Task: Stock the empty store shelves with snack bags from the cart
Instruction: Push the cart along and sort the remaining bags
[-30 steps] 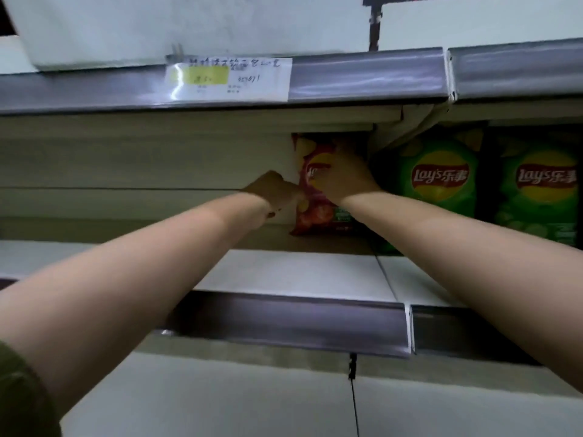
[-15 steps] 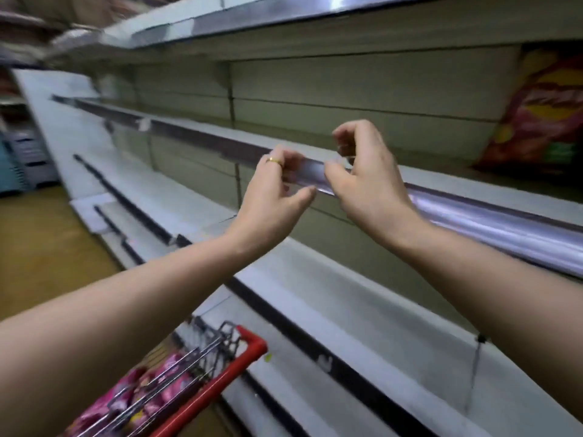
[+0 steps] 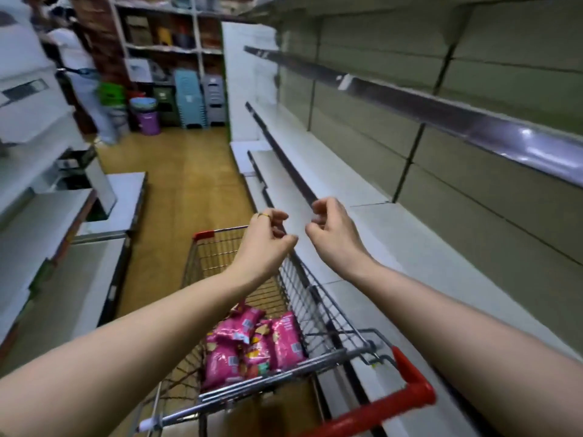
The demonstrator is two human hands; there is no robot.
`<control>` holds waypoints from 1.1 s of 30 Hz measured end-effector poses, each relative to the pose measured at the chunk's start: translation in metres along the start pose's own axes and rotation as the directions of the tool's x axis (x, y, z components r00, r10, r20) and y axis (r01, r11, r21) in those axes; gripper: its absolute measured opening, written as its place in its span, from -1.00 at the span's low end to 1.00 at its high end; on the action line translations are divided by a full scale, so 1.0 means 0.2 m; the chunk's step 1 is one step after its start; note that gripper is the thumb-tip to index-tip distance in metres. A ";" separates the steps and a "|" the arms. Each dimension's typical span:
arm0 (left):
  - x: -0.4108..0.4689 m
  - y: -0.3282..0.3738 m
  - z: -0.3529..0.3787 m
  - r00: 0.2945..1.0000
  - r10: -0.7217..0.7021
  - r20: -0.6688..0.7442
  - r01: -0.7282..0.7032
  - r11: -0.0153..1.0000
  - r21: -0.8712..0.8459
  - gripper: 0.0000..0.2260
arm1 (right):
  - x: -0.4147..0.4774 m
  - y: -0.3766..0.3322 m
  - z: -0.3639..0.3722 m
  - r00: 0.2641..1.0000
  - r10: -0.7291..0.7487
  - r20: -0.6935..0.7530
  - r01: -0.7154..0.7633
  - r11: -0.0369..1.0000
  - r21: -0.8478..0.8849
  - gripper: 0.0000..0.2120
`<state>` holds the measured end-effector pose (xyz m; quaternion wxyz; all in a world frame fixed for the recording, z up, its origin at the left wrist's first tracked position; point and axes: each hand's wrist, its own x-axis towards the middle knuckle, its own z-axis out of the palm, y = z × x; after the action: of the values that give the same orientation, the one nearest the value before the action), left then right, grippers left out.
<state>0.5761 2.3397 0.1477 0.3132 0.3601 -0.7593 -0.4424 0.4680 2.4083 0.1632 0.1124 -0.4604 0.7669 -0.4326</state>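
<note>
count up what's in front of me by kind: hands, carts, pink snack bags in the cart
hands: 2, left hand and right hand
cart: 1
pink snack bags: at least 4, piled and overlapping
total: at least 7

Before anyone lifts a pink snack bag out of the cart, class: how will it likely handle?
The pink snack bags look puffed, so probably light for their size. Their film looks glossy, so perhaps slippery. They lie slumped in the cart, suggesting floppy, crushable packs.
</note>
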 end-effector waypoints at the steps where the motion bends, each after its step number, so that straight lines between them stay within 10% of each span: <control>1: 0.04 -0.09 -0.03 0.999 -0.049 -0.004 0.049 0.999 0.008 -0.76 | 0.06 0.03 0.10 0.999 0.025 0.035 -0.025 1.000 -0.004 -0.70; 13: 0.26 -0.99 0.06 0.774 -0.633 0.025 0.633 0.772 -0.057 -0.79 | 0.35 0.84 1.04 0.698 0.508 0.504 -0.550 0.832 -0.078 -0.61; 22: 0.28 -1.50 0.31 0.558 -0.829 -0.038 0.821 0.558 -0.123 -0.73 | 0.41 1.61 1.72 0.461 0.634 0.621 -0.665 0.710 -0.232 -0.63; 33: 0.20 -1.85 0.43 0.424 -0.904 -0.051 0.899 0.427 -0.101 -0.72 | 0.10 1.88 2.09 0.146 0.828 0.541 -0.774 0.436 -0.459 0.06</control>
<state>0.5860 2.2158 -0.2127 0.0748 0.7219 -0.4199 -0.5450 0.4661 2.2337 -0.3708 0.5911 -0.1112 0.7963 -0.0644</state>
